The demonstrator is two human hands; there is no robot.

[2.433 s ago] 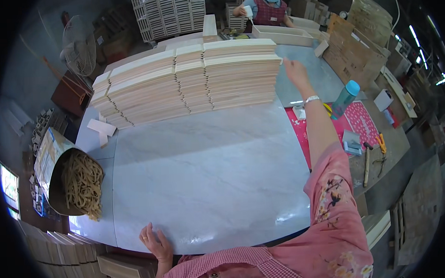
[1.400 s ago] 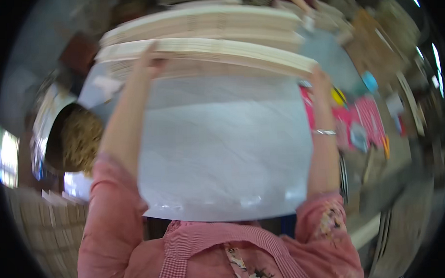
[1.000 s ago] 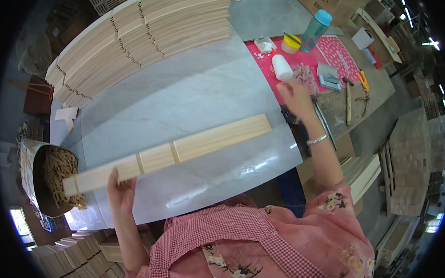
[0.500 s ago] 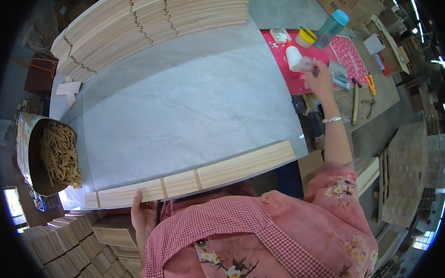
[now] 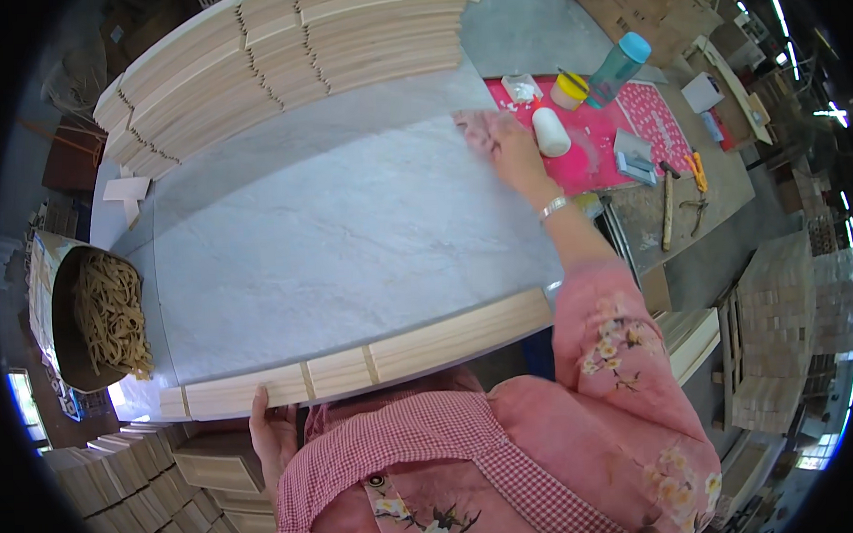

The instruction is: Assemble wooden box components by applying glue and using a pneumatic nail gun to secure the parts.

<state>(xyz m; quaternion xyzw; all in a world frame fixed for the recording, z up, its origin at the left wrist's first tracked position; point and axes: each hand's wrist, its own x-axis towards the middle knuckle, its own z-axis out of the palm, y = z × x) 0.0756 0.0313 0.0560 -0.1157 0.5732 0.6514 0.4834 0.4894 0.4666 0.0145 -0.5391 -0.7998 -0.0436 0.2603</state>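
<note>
A grooved wooden board [image 5: 448,346] lies along the near edge of the grey marbled table [image 5: 340,222]. My left hand [image 5: 274,430] grips its near edge towards the left, with the thumb on top and the fingers partly hidden below. Over the far right of the tabletop, my right hand [image 5: 519,158] is closed on a crumpled pinkish cloth [image 5: 478,128]. Just right of that hand, a white bottle [image 5: 551,132] lies on a bright pink mat [image 5: 587,167].
Stacked grooved boards [image 5: 344,48] line the table's far side. A bin of tan strips [image 5: 113,310] stands left. On the right are a yellow-rimmed tub [image 5: 569,90], teal bottle [image 5: 619,70], grey-blue tool [image 5: 635,165], hammer [image 5: 668,206] and orange-handled tool [image 5: 696,171].
My right hand has moved left with the cloth, from above the pink mat to over the tabletop. My left hand still holds the board, and the view has shifted slightly.
</note>
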